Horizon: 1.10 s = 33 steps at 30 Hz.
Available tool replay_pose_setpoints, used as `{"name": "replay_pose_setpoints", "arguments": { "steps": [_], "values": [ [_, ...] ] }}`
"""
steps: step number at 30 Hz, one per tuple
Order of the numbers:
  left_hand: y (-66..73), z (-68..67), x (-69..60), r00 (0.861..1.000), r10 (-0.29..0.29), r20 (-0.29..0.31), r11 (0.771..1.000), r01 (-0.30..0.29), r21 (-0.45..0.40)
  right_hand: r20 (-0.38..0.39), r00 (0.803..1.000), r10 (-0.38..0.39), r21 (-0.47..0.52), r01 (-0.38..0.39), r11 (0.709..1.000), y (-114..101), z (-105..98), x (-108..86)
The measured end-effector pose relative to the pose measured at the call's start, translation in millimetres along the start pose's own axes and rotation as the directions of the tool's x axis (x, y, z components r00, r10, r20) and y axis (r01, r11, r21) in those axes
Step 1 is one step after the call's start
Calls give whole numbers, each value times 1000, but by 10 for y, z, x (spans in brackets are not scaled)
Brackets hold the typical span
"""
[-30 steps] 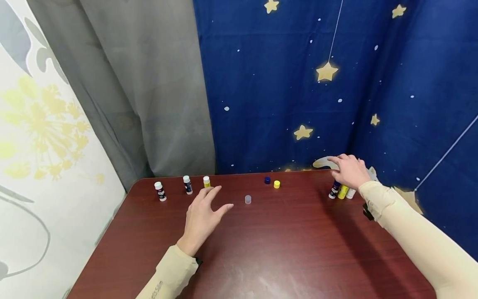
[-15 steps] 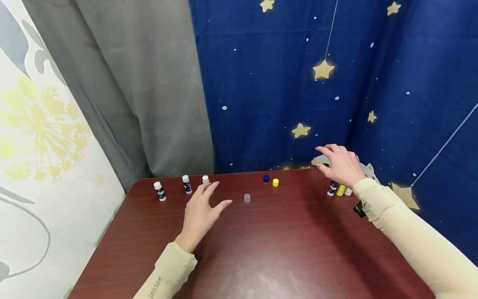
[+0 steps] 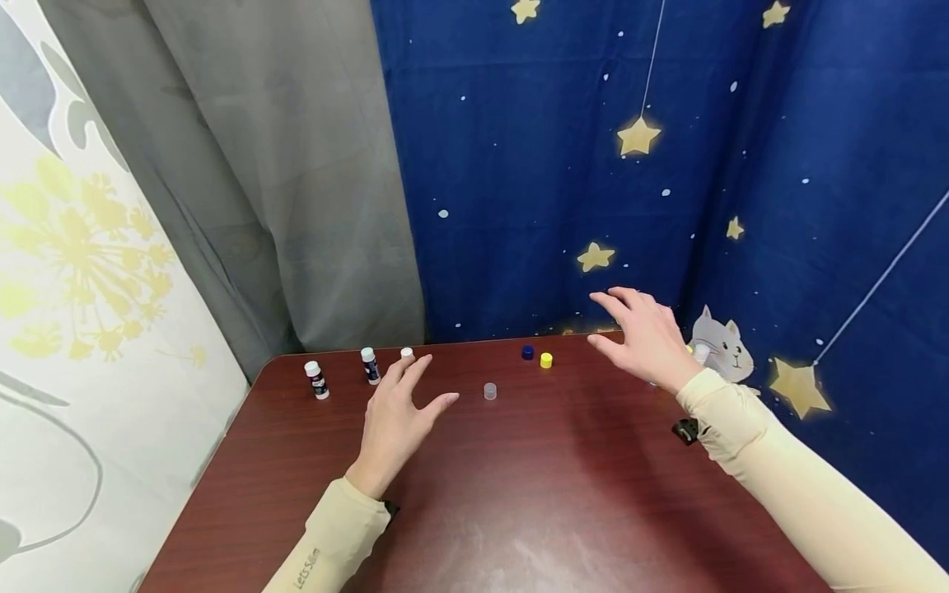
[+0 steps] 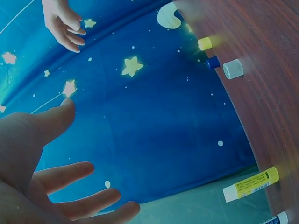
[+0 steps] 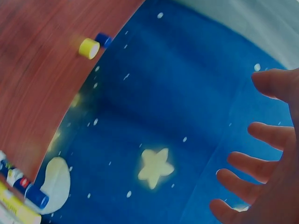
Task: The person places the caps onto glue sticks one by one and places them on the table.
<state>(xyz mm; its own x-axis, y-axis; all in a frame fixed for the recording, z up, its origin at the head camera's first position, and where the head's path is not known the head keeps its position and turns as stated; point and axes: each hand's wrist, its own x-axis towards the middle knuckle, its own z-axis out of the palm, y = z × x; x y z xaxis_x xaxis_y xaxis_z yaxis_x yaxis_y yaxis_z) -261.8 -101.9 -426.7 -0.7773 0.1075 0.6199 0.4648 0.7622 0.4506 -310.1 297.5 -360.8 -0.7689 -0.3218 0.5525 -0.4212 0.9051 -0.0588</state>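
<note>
My left hand (image 3: 396,420) hovers above the table with thumb and fingers spread, holding nothing. Just behind its fingertips stands a yellow glue stick (image 4: 254,184) with a white top, mostly hidden in the head view. Farther left stand two dark-labelled, white-topped glue sticks, one in the middle (image 3: 371,366) and one outermost (image 3: 316,380). My right hand (image 3: 645,339) is raised, its fingers apart and nothing between them. It largely hides a group at the right: a blue glue stick (image 5: 23,182), a yellow one (image 5: 18,205) and a white one.
Between the hands lie a clear cap (image 3: 490,391), a blue cap (image 3: 527,352) and a yellow cap (image 3: 546,361), the last two near the far edge of the brown table (image 3: 511,494). Blue star-patterned curtain (image 3: 519,206) and grey curtain (image 3: 334,206) hang behind.
My right hand has risen and moved left, away from the glue sticks at the right, leaving them standing there. The left hand stays almost where it was.
</note>
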Motion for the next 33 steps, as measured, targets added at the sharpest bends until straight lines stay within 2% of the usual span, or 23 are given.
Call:
{"name": "replay_pose_setpoints", "arguments": {
  "steps": [6, 17, 24, 29, 33],
  "values": [
    [-5, -12, 15, 1000, 2, -7, 1000, -2, -3, 14, 1000, -4, 46, 3, 999, -247, 25, -56],
    [1, -9, -4, 1000, -8, 1, 1000, 8, -18, 40, 999, -17, 99, 13, 995, -558, 170, -190],
    [-15, 9, -2, 1000, -5, -2, 1000, 5, -9, 49, 996, -79, 125, 73, 989, -765, 259, -282],
    [-82, 35, 24, 998, -63, 32, 998, 63, -17, 63, 992, -107, 160, 95, 982, -869, 272, -327],
    [-218, 73, 84, 988, -133, 77, 991, 134, -13, 70, 992, -106, 184, 92, 979, -909, 266, -350]
  ]
}}
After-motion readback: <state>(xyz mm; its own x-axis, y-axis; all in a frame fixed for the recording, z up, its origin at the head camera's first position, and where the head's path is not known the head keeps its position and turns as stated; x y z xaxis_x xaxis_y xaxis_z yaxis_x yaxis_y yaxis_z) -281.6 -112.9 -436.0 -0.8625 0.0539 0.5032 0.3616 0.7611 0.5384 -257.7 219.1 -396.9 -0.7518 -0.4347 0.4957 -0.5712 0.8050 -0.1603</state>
